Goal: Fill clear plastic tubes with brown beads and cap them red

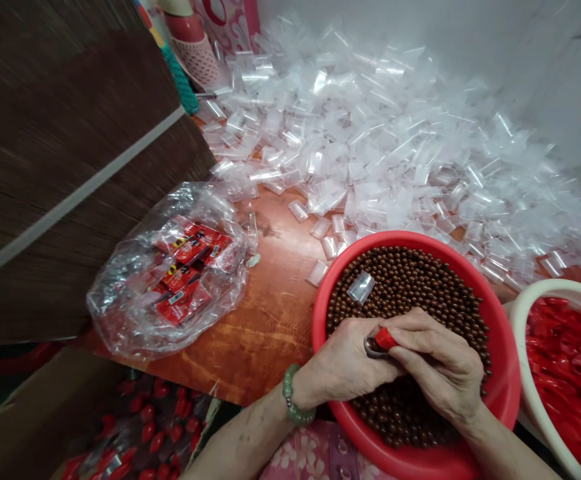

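Note:
Over a red basin [415, 239] full of shiny brown balls [420, 280], my two hands meet. My left hand [343, 363] is closed around a short clear plastic tube [371, 349], its open end facing up; something dark shows inside the mouth. In the fingers of my right hand [440, 363] is a small red plastic cap [384, 338], held at the mouth of the tube. Whether the cap sits in the tube, I cannot tell. Another clear tube [361, 288] lies on the balls just beyond my left hand.
Clear plastic tubes [390, 133] are heaped along the wall. A cream tub [523, 320] of red plastic pieces [570, 360] stands at right. Left on the wooden table [280, 287] lies a clear bag [120, 300] with red printed packets [183, 300]. Red-topped items [155, 433] fill a lower box.

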A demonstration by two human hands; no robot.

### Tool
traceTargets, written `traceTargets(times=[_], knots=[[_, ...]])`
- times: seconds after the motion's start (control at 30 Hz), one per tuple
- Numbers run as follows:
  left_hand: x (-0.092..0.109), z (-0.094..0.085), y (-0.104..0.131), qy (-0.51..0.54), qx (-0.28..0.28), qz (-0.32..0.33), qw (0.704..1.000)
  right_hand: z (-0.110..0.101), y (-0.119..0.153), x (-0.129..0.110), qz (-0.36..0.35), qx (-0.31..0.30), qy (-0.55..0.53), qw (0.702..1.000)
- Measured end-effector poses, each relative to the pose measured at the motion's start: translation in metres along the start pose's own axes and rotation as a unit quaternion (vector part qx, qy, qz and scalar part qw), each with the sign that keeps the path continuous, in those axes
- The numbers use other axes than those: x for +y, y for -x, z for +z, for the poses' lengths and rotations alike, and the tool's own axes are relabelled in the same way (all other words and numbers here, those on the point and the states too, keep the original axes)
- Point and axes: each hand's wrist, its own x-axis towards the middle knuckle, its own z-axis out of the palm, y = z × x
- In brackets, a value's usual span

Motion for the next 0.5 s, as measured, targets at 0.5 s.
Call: traceTargets(times=[0.5], knots=[[-0.001,0.0,0.0,-0.03,0.003,0.008,1.0,0.011,-0.007,-0.005,-0.072,-0.002,0.037,0.997]])
